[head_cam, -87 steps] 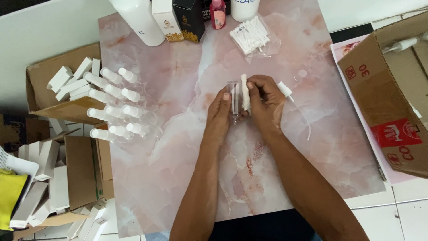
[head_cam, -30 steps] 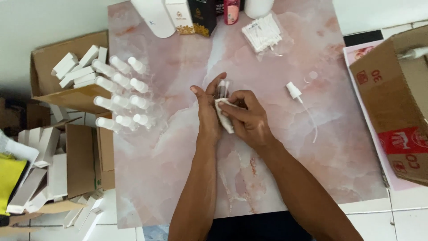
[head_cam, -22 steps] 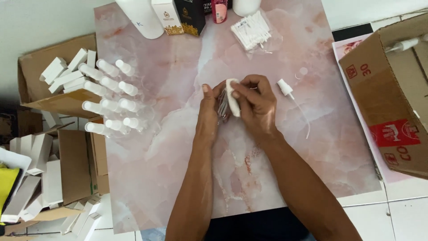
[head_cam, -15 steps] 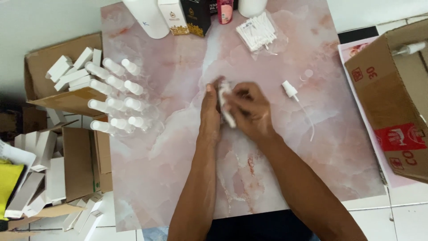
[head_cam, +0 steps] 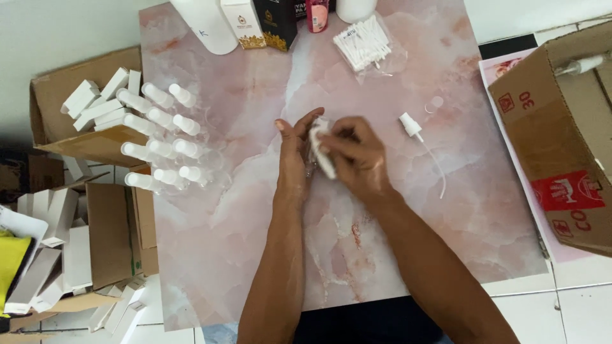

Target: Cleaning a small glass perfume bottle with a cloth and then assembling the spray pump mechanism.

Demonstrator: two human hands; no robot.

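**Hands at table centre, white piece and small clear bottle**

Item 1. My left hand (head_cam: pixel 294 159): at the middle of the pink marble table (head_cam: pixel 242 255), palm turned toward the right, fingers held together and fairly straight, thumb up at the far side. It cups a small clear bottle (head_cam: pixel 310 167), mostly hidden between my two hands.

Item 2. My right hand (head_cam: pixel 357 159): just right of the left hand and touching it. Fingers curled and pinching a white piece (head_cam: pixel 322 153), pressed against the bottle. Whether it is a cloth, a label or a cap I cannot tell.

Item 3. White spray pump (head_cam: pixel 413 127) with long dip tube: lying loose on the table, right of my right hand, apart from it.

Item 4. Small clear cap (head_cam: pixel 435 102): on the table, just far of the pump.

Item 5. Row of clear bottles with white caps (head_cam: pixel 162 143): lying on their sides at the left edge of the table.

Item 6. Bag of cotton swabs (head_cam: pixel 363 44): far side, right of centre.

Item 7. Upright boxes and bottles (head_cam: pixel 268 22): along the far edge, white, black and pink.

Item 8. Cardboard carton with small white boxes (head_cam: pixel 95 105): off the table, left.

Item 9. Large brown carton (head_cam: pixel 561 146): off the table, right.
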